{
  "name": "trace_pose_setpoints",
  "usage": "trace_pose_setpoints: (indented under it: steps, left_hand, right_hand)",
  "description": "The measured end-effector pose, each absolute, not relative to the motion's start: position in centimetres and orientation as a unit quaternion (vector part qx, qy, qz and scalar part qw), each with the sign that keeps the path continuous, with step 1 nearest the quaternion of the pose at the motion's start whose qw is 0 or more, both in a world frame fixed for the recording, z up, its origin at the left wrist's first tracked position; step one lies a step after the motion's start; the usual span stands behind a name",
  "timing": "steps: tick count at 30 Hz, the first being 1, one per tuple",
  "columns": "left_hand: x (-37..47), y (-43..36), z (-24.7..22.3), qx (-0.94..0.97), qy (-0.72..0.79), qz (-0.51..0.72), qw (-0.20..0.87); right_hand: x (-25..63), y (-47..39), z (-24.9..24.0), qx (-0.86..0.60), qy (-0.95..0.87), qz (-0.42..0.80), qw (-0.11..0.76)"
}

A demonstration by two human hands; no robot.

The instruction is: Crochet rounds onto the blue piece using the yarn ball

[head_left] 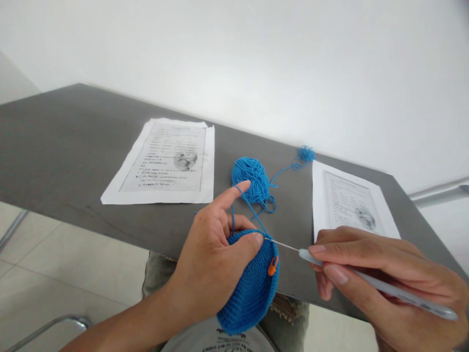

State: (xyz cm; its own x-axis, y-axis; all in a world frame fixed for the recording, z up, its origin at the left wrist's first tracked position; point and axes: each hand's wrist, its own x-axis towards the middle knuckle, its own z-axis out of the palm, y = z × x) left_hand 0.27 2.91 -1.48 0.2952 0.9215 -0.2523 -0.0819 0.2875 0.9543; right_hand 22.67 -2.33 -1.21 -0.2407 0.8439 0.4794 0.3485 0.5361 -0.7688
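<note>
My left hand (pixel 216 254) pinches the top edge of a round blue crochet piece (pixel 252 293) between thumb and fingers. Its raised index finger has a strand of blue yarn looped over it. An orange stitch marker (pixel 272 266) hangs on the right edge of the piece. My right hand (pixel 381 274) grips the pale handle of a crochet hook (pixel 388 288) like a pen. The thin metal shaft reaches left to the edge of the piece beside my left thumb; its tip is hard to make out among the stitches. Just beyond my left index finger lies a blue yarn ball (pixel 251 173).
A dark grey table (pixel 91 146) stands against a white wall. On it lie a printed sheet (pixel 157 190) to the left and another printed sheet (pixel 322 195) to the right. A small tangle of blue yarn (pixel 306 154) sits near the back edge. Metal chair legs show lower left.
</note>
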Motion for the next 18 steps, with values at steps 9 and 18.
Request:
trace_pose_setpoints:
  steps: [9,18]
  left_hand:
    - [0.2,2.5,-1.3,0.417,0.456,0.385,0.686]
    - [0.4,1.7,-1.4,0.403,0.412,0.429,0.696]
  right_hand:
    - [22.0,-3.1,-0.8,-0.441,-0.733,0.216,0.472]
    - [21.7,-3.4,-0.9,-0.459,-0.701,0.237,0.491]
